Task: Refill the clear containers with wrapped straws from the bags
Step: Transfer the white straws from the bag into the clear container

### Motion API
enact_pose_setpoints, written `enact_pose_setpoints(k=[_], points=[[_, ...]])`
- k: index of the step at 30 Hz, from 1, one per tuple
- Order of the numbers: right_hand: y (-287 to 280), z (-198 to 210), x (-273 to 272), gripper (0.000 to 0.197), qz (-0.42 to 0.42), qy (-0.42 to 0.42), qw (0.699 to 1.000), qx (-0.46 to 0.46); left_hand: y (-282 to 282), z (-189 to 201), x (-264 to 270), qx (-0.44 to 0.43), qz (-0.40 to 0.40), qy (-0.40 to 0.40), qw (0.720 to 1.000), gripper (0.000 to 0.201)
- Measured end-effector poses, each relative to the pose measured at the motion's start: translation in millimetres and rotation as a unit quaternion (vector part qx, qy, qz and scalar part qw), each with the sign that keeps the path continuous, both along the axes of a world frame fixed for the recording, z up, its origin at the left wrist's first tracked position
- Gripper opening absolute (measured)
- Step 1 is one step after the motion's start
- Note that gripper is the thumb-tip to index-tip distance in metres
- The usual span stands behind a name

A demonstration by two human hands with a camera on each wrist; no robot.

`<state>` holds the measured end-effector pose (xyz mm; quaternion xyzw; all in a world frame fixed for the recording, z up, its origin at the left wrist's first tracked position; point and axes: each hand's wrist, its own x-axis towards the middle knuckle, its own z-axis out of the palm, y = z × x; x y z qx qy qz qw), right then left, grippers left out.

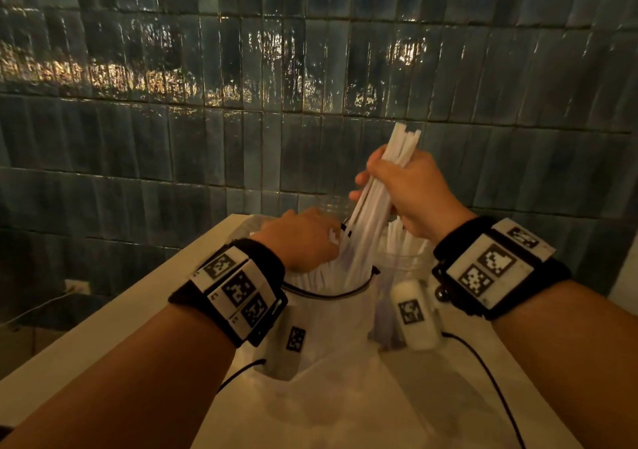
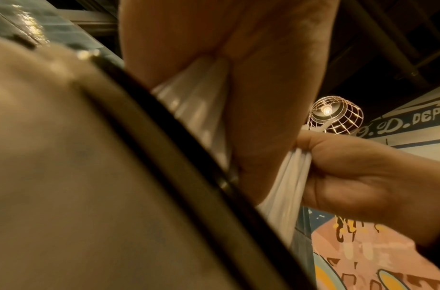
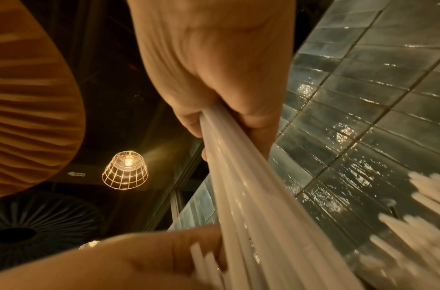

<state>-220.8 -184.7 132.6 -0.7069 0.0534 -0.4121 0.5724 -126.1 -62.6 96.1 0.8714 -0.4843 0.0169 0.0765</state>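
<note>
Holding the bag mouth at 6 o'clock w/ left hand, fingers curling over the rim; exact grip hard to tell. Gripping a bundle of wrapped straws w/ right hand at 1 o'clock, fingers clamping round it, lower ends dipping in the bag. Sitting at 3 o'clock of the bag, touching it: clear container, straws inside.

We read few legible markings. In the left wrist view, a dark painted band on the pale wall carries white lettering, of which "D. DEP" is legible; the characters before it are unclear and the word is cut off at the picture's edge. The mural below it bears brown lettering that we cannot make out. In the right wrist view, a small arrow sign near the lamp is too blurred to read.
</note>
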Motion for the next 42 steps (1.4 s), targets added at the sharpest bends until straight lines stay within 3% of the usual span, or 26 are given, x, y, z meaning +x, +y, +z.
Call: enact_pose_setpoints(k=[7,13,22,28,39,42], points=[[-10.9,31.2,-11.4,0.010,-0.033,-0.021,0.998,-0.051,-6.4,2.2,-11.1,0.001,-0.018,0.004,1.000,0.034],[-25.8,24.5,-12.1,0.012,-0.095,-0.054,0.988,-0.107,-4.8,2.5,-14.0,-0.006,-0.033,0.000,0.999,0.027],[-57.8,-29.5,5.5,0.015,-0.148,-0.007,0.987,-0.066,-1.4,-1.1,-4.0,-0.029,-0.039,0.003,0.999,0.014],[-72.4,-29.8,11.3,0.010,-0.194,-0.091,0.976,0.038,-1.1,-3.7,3.3,-0.030,-0.036,-0.002,0.999,0.006],[-72.9,-35.0,34.5,0.008,-0.187,-0.022,0.982,-0.018,-1.0,-2.2,1.6,-0.031,-0.063,-0.024,0.997,0.009],[-68.8,-24.3,34.8,0.008,-0.180,-0.036,0.983,-0.025,0.4,-2.5,0.5,-0.029,-0.062,-0.036,0.997,0.008]])
